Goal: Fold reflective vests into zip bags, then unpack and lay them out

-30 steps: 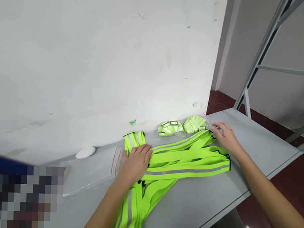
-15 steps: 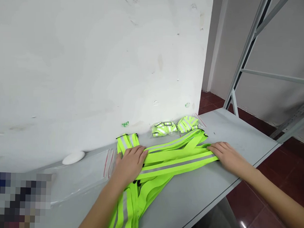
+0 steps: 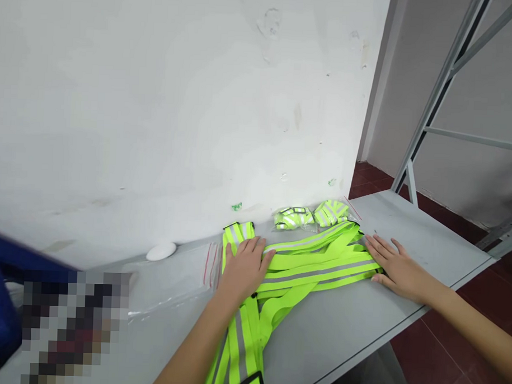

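Observation:
A neon yellow-green reflective strap vest (image 3: 304,266) with grey stripes lies spread on a grey table (image 3: 430,243); some of its straps trail toward the near edge. My left hand (image 3: 245,267) lies flat on the left part of the straps, fingers stretched out. My right hand (image 3: 394,267) rests open at the vest's right end, fingers spread against the folded straps. Neither hand grips anything.
Two small clear bags of folded vests (image 3: 312,214) sit against the white wall (image 3: 179,111). Empty clear zip bags (image 3: 173,279) and a white oval object (image 3: 161,250) lie to the left. A grey metal rack (image 3: 444,92) stands at right; a blue object (image 3: 0,300) at far left.
My right hand came from the bagged vests down to the right end of the straps and now lies flat there. The left hand stayed on the straps. The camera shifted.

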The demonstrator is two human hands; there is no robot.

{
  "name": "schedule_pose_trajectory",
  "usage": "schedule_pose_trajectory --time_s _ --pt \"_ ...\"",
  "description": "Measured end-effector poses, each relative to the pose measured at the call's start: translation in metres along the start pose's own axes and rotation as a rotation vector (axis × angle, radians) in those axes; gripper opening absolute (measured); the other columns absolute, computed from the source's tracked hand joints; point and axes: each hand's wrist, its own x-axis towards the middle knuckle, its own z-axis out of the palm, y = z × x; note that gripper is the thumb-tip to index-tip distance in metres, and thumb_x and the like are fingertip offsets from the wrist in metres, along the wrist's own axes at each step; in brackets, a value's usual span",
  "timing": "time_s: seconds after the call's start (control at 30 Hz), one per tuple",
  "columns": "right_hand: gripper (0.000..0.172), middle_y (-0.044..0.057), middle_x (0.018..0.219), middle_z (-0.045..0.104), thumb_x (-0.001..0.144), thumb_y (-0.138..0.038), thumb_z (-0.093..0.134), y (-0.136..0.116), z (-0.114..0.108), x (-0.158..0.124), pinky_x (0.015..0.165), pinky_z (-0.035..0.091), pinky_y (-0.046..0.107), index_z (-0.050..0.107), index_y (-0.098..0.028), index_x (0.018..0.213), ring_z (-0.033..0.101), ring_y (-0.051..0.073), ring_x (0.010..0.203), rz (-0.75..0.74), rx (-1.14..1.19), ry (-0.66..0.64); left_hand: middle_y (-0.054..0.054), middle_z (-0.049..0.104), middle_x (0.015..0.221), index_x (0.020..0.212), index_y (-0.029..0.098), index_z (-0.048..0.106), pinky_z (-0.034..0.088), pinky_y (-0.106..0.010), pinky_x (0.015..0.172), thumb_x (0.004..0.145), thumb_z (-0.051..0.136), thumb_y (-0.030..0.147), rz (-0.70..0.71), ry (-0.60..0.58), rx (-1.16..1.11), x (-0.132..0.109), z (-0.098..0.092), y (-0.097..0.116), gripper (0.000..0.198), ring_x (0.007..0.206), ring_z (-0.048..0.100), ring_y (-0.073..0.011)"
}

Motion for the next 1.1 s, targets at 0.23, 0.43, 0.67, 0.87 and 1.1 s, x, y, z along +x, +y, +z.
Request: schedule_pose_trajectory --time_s 0.23,0.43,0.67,0.87,1.1 --pt "0.068 0.012 0.157 0.023 0.097 -0.055 0.028 -0.074 -0.016 0.063 0.113 0.026 0.052 0.018 -0.017 0.153 0.020 0.027 0.145 0.003 0.051 0.048 -0.013 0.023 0.156 0.151 0.012 0.022 0.018 -0.060 0.114 0.090 0.013 0.072 0.140 -0.089 -0.001 -0.015 -0.007 0.020 0.086 0.146 0.017 -0.0327" --pt "0.076 0.011 0.157 0.020 0.094 -0.064 0.021 -0.106 0.018 0.119 0.115 0.018 0.057 0.022 -0.015 0.152 0.014 0.028 0.146 0.018 0.190 -0.167 -0.014 0.030 0.154 0.150 0.016 0.027 0.012 -0.064 0.113 0.084 0.018 0.078 0.196 -0.075 0.031 -0.032 0.016 0.014 0.090 0.143 0.023 -0.0363" --pt "0.082 0.008 0.157 0.021 0.091 -0.068 0.020 -0.071 0.039 0.102 0.119 0.011 0.052 0.019 -0.015 0.153 0.016 0.026 0.146 0.188 0.135 -0.191 -0.008 0.026 0.157 0.151 0.032 0.022 0.011 -0.070 0.109 0.085 0.025 0.077 0.236 -0.067 -0.007 -0.038 0.021 0.004 0.080 0.144 0.018 -0.0400" --pt "0.081 0.007 0.158 0.020 0.091 -0.068 0.018 -0.055 0.041 0.095 0.115 0.007 0.063 0.018 -0.016 0.153 0.012 0.030 0.147 0.333 0.073 -0.200 -0.008 0.023 0.158 0.152 0.034 0.016 0.008 -0.074 0.107 0.084 0.023 0.078 0.236 -0.087 -0.060 -0.041 0.018 0.017 0.081 0.143 0.018 -0.0408" --pt "0.068 0.010 0.154 0.031 0.095 -0.060 0.017 -0.029 0.041 0.084 0.107 0.013 0.073 0.032 -0.019 0.148 0.025 0.032 0.143 0.480 0.058 -0.130 -0.006 0.020 0.158 0.150 0.031 0.026 0.005 -0.077 0.106 0.086 0.019 0.076 0.334 -0.140 -0.113 -0.038 0.018 0.037 0.078 0.145 0.013 -0.0409"
